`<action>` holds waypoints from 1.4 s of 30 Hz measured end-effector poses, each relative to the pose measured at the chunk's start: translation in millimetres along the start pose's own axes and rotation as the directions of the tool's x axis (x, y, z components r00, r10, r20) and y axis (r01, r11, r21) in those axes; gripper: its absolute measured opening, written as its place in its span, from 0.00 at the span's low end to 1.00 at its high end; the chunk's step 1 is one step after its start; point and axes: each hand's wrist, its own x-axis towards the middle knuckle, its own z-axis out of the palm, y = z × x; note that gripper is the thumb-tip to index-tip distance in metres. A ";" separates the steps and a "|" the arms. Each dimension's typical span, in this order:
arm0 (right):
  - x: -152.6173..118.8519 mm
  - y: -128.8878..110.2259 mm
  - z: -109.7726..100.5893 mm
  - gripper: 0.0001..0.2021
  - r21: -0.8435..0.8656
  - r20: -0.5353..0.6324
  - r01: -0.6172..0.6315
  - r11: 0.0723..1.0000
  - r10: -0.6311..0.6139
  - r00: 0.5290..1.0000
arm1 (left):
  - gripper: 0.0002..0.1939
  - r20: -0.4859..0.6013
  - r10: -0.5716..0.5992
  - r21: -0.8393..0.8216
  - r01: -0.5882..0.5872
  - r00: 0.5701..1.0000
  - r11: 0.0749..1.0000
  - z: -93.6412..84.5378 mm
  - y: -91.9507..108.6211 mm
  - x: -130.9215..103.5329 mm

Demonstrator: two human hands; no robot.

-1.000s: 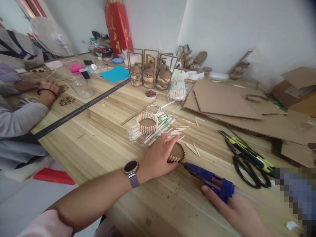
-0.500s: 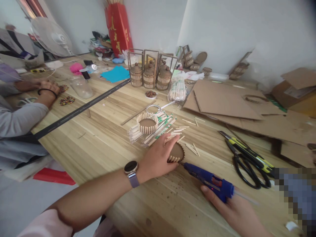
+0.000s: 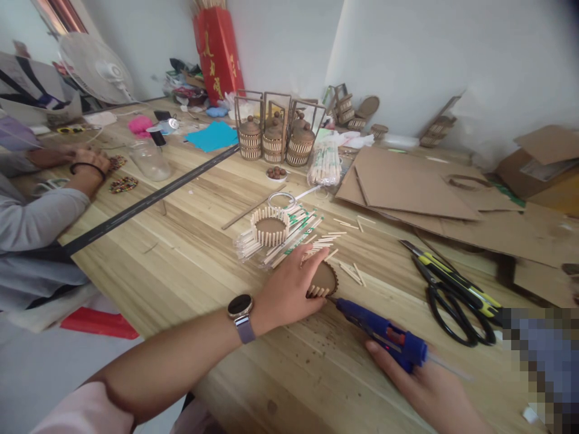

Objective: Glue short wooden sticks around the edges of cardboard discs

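A round brown cardboard base (image 3: 326,277) lies on the wooden table, with several short sticks upright along its near edge. My left hand (image 3: 294,289) grips its left side between thumb and fingers. In my right hand (image 3: 420,380) is a blue glue gun (image 3: 384,330), its nozzle tip at the near rim of the base. Loose cut sticks (image 3: 353,272) are scattered just beyond. Behind my left hand, a ring of upright sticks on a second base (image 3: 270,228) rests on wrapped chopsticks (image 3: 248,246).
Black scissors (image 3: 452,313) and a yellow cutter (image 3: 461,280) lie at right, before cardboard sheets (image 3: 416,184). Small lidded baskets (image 3: 274,141) stand at the back beside a bowl of brown balls (image 3: 276,175). Another person's hands (image 3: 90,166) are at left near beads (image 3: 123,184).
The glue gun and my right hand have shifted very slightly left. My left hand keeps its hold on the base.
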 end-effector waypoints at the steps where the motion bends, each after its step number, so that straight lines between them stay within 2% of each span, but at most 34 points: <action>1: -0.3 1.1 0.5 0.12 -0.002 0.000 -0.001 1.000 0.001 1.000 | 0.45 0.000 -0.001 0.000 0.001 1.000 1.000 0.0 -0.1 0.1; 4: 0.1 1.0 1.0 0.12 -0.029 -0.006 0.009 1.000 -0.009 1.000 | 0.45 0.008 -0.007 -0.002 0.007 1.000 1.000 -0.2 0.1 0.5; 11: 6.6 -8.0 -2.6 0.10 -0.066 -0.061 0.128 0.990 -0.132 0.989 | 0.45 0.032 -0.028 0.013 0.028 0.999 1.000 -1.0 1.0 1.2; 15: 4.0 -4.6 -1.4 0.09 -0.062 -0.016 0.176 0.982 -0.177 0.984 | 0.45 0.024 -0.022 0.011 0.022 0.999 1.000 -0.4 -0.3 0.9; 22: 3.8 -2.3 3.2 0.08 -0.052 -0.040 0.217 0.975 -0.220 0.975 | 0.45 0.024 -0.021 0.020 0.020 1.000 1.000 0.2 -0.8 1.2; 26: 2.3 0.8 2.2 0.08 -0.034 -0.040 0.130 0.991 -0.131 0.991 | 0.44 0.025 -0.011 0.029 0.011 1.000 1.000 0.9 -0.5 0.8; 28: 0.9 4.8 -0.4 0.09 -0.034 -0.036 0.026 0.999 -0.027 0.999 | 0.44 0.022 -0.004 0.032 0.003 1.000 0.999 1.4 -0.4 0.4; 30: 0.1 7.4 -5.0 0.13 -0.015 0.016 -0.097 0.995 0.097 0.995 | 0.44 0.018 0.002 0.031 -0.003 1.000 1.000 1.9 -0.4 0.2; 33: 0.9 3.4 -14.6 0.23 0.110 0.209 -0.264 0.958 0.238 0.949 | 0.44 0.013 0.009 0.026 -0.010 1.000 1.000 2.2 -1.0 0.1; 35: 2.2 -4.2 -21.1 0.28 0.248 0.364 -0.355 0.901 0.253 0.896 | 0.45 0.008 0.012 0.026 -0.012 1.000 1.000 2.1 -1.5 0.1; 37: 2.9 -12.1 -25.9 0.31 0.345 0.521 -0.454 0.822 0.234 0.821 | 0.45 0.007 0.012 0.026 -0.012 1.000 1.000 1.9 -1.9 0.0; 39: 2.3 -17.2 -28.1 0.31 0.365 0.656 -0.541 0.757 0.203 0.727 | 0.46 0.012 0.009 0.025 -0.010 1.000 1.000 1.6 -2.0 -0.2; 41: 0.2 -18.7 -27.1 0.30 0.338 0.744 -0.587 0.736 0.173 0.645 | 0.46 0.021 0.003 0.027 -0.004 1.000 1.000 1.5 -2.0 -0.4; 42: -1.3 -18.7 -25.6 0.31 0.316 0.762 -0.591 0.742 0.173 0.624 | 0.46 0.024 -0.001 0.029 0.001 1.000 1.000 1.6 -2.0 -0.4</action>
